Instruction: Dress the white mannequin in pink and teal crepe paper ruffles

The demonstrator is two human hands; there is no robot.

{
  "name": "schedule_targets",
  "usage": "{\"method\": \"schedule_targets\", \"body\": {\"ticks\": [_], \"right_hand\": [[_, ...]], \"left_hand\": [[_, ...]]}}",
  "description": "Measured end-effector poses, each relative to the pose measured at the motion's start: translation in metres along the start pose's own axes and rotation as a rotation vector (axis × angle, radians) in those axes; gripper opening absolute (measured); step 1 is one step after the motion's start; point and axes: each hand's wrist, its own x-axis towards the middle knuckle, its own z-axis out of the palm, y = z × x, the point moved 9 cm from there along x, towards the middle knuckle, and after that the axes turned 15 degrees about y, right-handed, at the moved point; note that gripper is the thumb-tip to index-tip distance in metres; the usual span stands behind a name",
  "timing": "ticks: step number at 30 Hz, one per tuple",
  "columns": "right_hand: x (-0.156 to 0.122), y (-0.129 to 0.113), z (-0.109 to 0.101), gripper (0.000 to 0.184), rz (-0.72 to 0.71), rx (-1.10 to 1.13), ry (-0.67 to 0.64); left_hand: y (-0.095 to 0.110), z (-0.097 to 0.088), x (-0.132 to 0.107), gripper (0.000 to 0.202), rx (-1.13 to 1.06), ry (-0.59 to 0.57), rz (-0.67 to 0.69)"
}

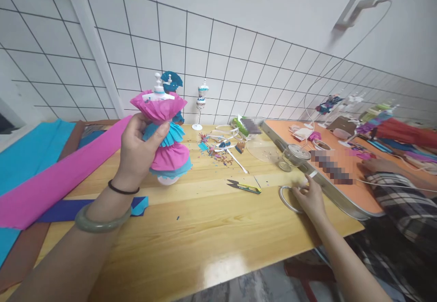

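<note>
My left hand (139, 145) is wrapped round the waist of a small dress form (158, 83) dressed in pink and turquoise crepe paper, held upright over the table. The fingers partly cover the bodice; below them show a turquoise ruffle and a pink skirt with a blue hem. My right hand (310, 199) is closed at the table's right side, on a roll of white tape (283, 199). A short white end (313, 174) sticks up by its fingertips. Thread snips (244, 186) with yellow-green handles lie between the hands.
Crepe paper sheets (64, 179) cover the left side. Paper scraps (218, 149), a glass jar (290, 158) and a bare dress form (201, 101) stand or lie behind. A co-worker's hand (375, 165) rests on the orange table (362, 195) to the right.
</note>
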Motion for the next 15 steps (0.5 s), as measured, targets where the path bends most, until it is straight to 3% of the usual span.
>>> {"method": "schedule_targets", "body": {"ticks": [10,15], "right_hand": [[-0.001,0.018,-0.003,0.093,0.067,-0.014,0.040],[-0.007,0.019,-0.009,0.085,0.186,0.106,0.040]], "left_hand": [[0.001,0.002,-0.002,0.033,-0.006,-0.016,0.001],[0.003,0.002,-0.003,0.033,-0.009,-0.026,-0.010]]}}
